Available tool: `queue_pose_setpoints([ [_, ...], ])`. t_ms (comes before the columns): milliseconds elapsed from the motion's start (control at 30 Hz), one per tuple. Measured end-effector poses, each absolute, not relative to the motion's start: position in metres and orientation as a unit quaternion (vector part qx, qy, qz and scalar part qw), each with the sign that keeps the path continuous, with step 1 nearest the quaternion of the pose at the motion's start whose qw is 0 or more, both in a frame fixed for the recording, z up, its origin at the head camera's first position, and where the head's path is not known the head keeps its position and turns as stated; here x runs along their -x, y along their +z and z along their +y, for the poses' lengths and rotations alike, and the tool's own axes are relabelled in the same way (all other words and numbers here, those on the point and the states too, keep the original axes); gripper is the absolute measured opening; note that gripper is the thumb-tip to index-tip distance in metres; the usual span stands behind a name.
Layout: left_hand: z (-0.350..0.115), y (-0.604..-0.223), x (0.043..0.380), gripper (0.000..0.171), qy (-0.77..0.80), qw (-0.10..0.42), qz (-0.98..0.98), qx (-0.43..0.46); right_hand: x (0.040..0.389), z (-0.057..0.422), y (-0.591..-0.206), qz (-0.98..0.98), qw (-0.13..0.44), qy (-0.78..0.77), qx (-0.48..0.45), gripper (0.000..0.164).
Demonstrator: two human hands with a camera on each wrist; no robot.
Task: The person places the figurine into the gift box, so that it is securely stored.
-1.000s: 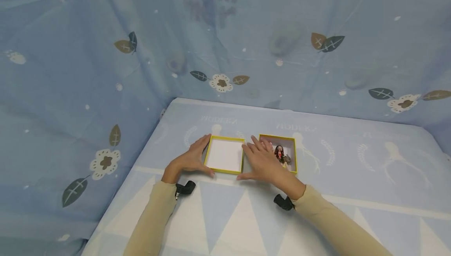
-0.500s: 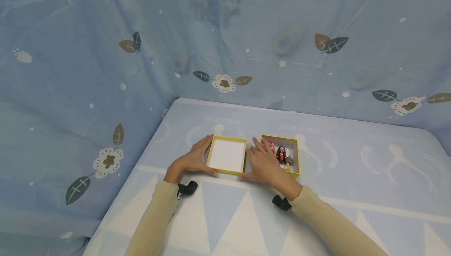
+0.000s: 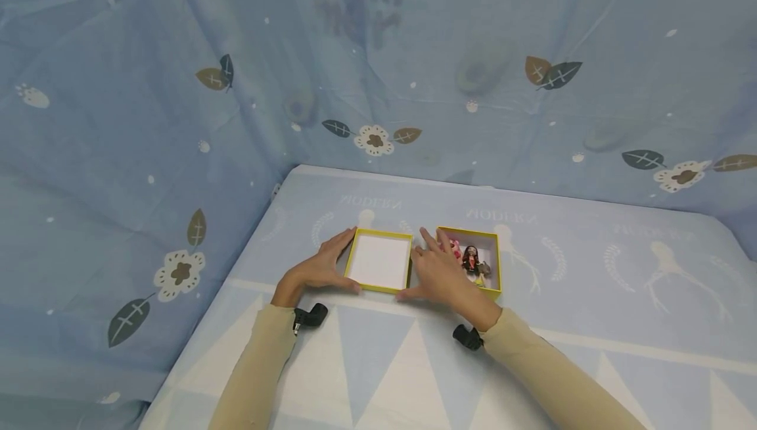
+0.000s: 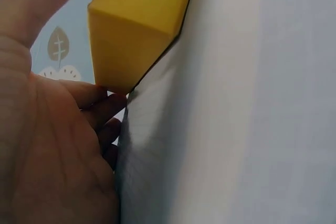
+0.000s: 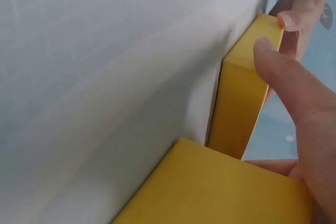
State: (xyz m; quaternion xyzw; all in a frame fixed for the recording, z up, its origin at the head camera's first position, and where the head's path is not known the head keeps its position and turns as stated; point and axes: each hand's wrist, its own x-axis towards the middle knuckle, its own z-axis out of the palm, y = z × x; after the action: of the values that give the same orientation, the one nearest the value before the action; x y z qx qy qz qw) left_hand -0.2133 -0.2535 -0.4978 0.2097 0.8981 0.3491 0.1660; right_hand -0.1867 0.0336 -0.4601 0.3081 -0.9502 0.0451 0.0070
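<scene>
My left hand (image 3: pixel 319 272) spans the left side of a shallow square box (image 3: pixel 378 288), yellow outside and white inside. Its thumb is at the near edge and its fingers at the far left corner; the left wrist view shows them around the yellow corner (image 4: pixel 126 45). My right hand (image 3: pixel 440 275) lies between this box and a second yellow box (image 3: pixel 499 259), with its thumb at the first box's near right corner. Its fingers partly cover the second box's left side. Inside that one lie a pink figure (image 3: pixel 455 248), a long-haired doll (image 3: pixel 471 259) and a smaller brown-and-yellow figure (image 3: pixel 481 275).
Both boxes rest on a table (image 3: pixel 591 272) covered with a pale blue and white patterned cloth. Blue curtains (image 3: pixel 473 88) with leaves and flowers hang behind it and on the left. Each wrist carries a black camera mount (image 3: pixel 311 316).
My right hand has drawn slightly back from the second box, so the pink figure now shows more. The left hand keeps its place at the shallow box.
</scene>
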Motion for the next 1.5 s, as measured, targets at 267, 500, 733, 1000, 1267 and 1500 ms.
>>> queue_pose_setpoints([
  [267, -0.246, -0.493, 0.215, 0.128, 0.341, 0.147, 0.906, -0.203, 0.189, 0.039, -0.461, -0.952, 0.001, 0.067, -0.300, 0.094],
  [500, -0.238, -0.467, 0.211, 0.125, 0.354, 0.119, 0.903, -0.215, 0.188, 0.047, -0.449, -0.950, 0.027, 0.078, -0.301, 0.087],
  [733, -0.229, -0.443, 0.212, 0.119, 0.395, 0.072, 0.885, -0.237, 0.188, 0.064, -0.424, -0.943, 0.061, 0.129, -0.300, 0.075],
  [1000, -0.198, -0.432, 0.220, 0.117, 0.424, 0.049, 0.870, -0.246, 0.192, 0.094, -0.413, -0.938, 0.072, 0.168, -0.293, 0.081],
  [1267, -0.150, -0.433, 0.233, 0.117, 0.434, 0.043, 0.853, -0.286, 0.185, 0.134, -0.413, -0.940, 0.060, 0.212, -0.259, 0.085],
  [1500, -0.116, -0.439, 0.232, 0.121, 0.435, 0.074, 0.843, -0.308, 0.177, 0.169, -0.420, -0.944, 0.032, 0.235, -0.229, 0.086],
])
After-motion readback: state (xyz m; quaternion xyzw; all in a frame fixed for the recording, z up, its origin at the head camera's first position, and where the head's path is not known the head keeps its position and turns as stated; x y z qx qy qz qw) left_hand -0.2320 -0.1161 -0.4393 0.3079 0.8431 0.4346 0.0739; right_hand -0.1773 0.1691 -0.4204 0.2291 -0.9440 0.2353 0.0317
